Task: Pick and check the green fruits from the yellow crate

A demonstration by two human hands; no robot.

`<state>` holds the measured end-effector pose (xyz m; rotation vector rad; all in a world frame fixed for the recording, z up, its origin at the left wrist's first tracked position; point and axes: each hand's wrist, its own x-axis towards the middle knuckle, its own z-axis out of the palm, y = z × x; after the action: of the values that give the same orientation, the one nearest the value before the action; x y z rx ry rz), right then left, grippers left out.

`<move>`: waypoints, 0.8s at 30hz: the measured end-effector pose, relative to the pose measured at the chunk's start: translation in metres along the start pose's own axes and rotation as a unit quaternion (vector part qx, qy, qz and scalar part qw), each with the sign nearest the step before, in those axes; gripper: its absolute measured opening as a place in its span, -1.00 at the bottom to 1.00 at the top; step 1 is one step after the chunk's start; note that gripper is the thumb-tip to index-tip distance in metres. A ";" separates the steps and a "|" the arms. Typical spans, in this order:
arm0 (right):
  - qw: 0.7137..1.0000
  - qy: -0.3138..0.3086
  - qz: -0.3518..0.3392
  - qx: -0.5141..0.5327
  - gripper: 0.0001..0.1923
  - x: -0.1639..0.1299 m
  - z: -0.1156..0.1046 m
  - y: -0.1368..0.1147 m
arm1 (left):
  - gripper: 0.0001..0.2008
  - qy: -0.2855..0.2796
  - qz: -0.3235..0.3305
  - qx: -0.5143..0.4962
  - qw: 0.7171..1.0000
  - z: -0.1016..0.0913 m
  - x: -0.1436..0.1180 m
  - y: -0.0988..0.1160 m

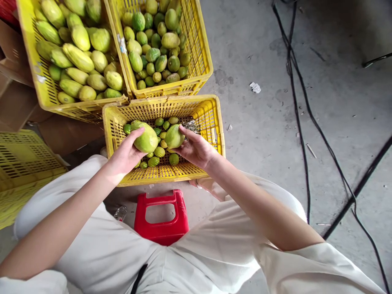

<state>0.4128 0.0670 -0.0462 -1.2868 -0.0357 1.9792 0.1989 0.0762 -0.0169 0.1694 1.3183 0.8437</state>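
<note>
In my left hand (126,154) is a large yellow-green papaya (147,139), gripped from its left side with the thumb on top. A smaller green papaya (174,137) sits in the fingers of my right hand (196,148). Both fruits are held side by side, a little apart, above a yellow plastic crate (165,176). Several small green fruits (153,161) lie on the bottom of that crate, partly hidden by my hands and the held papayas. Some grey, crumpled material (190,125) lies at its right end.
Two more yellow crates stand beyond, one with large elongated papayas (78,57), the other with smaller green fruits (153,55). An upturned-looking yellow crate (27,159) is at left by cardboard (15,102). A red stool (161,234) stands between my legs. Black cables (301,122) cross the floor.
</note>
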 end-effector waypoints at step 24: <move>1.000 -0.009 -0.013 -0.016 -0.85 -0.007 0.006 -0.005 | -0.73 -0.063 -0.022 0.019 0.998 0.004 -0.004 -0.001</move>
<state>0.4129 0.0682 -0.0357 -1.2835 -0.0932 1.9744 0.2030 0.0746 -0.0129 0.2206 1.2156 0.7585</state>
